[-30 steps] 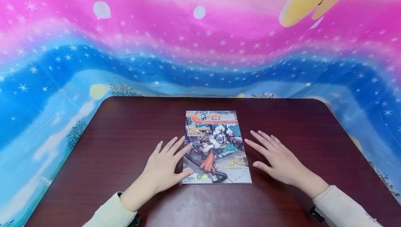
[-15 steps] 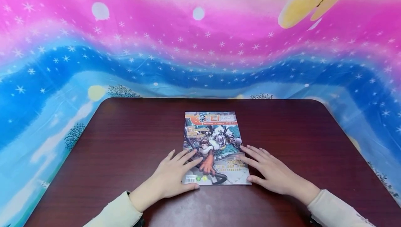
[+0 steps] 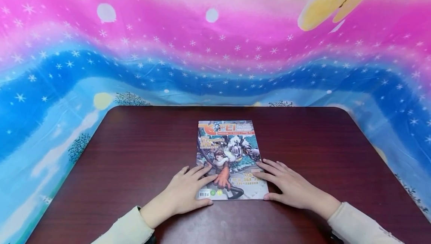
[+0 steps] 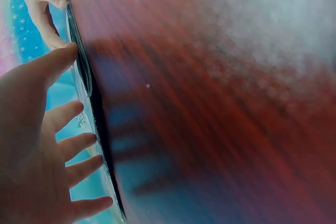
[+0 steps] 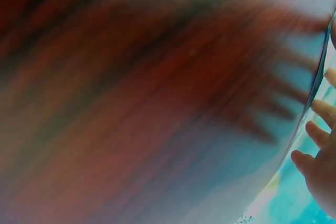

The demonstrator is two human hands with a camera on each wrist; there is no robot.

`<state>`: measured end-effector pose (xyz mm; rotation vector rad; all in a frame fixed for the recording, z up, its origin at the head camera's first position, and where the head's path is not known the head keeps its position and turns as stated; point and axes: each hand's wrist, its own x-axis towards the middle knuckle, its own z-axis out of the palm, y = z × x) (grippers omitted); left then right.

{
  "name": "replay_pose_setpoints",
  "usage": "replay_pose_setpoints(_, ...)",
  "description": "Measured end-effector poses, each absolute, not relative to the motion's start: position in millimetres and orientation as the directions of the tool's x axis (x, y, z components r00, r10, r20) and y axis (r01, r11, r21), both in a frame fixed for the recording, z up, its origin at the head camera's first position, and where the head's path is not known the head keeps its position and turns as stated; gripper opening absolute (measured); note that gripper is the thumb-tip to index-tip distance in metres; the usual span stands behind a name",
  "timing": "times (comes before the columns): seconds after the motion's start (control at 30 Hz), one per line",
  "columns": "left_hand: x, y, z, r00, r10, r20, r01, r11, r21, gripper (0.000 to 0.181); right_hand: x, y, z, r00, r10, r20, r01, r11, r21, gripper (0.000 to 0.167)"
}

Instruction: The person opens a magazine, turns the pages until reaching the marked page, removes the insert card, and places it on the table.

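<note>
Just now, the left hand (image 3: 186, 189) and right hand (image 3: 292, 186) have moved in to the magazine (image 3: 232, 158), so both appear to touch its sides, fingers outstretched, not gripping. It lies midway between the desk's (image 3: 134, 143) far corners. Count: one magazine, two hands, one desk.

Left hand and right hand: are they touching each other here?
Apart. The head view shows it plainly: the bare cover of the magazine lies between the left hand and the right hand.
</note>
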<state>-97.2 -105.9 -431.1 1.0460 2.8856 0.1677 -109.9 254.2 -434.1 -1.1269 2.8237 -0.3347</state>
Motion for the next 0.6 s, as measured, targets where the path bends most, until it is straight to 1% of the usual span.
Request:
replay_pose_setpoints(0.23, -98.2, -104.1, -430.2, -0.764, 0.645, -0.009, 0.639, 0.760, 0.117, 0.065, -113.6, 251.2, -432.6, -0.707, -0.706, 0.034, -0.695, 0.685, -0.217, 0.059)
replay_pose_setpoints(0.43, -98.3, -99.1, -427.8, -0.770, 0.638, -0.009, 0.632, 0.764, 0.131, 0.059, -115.7, 249.0, -428.2, -0.710, -0.702, 0.056, -0.696, 0.686, -0.212, 0.054)
replay_pose_setpoints(0.6, -94.6, -87.2, -421.9, -0.749, 0.660, 0.054, 0.661, 0.738, 0.134, 0.053, -116.3, 246.5, -418.6, -0.716, -0.688, 0.120, -0.696, 0.687, -0.210, 0.049)
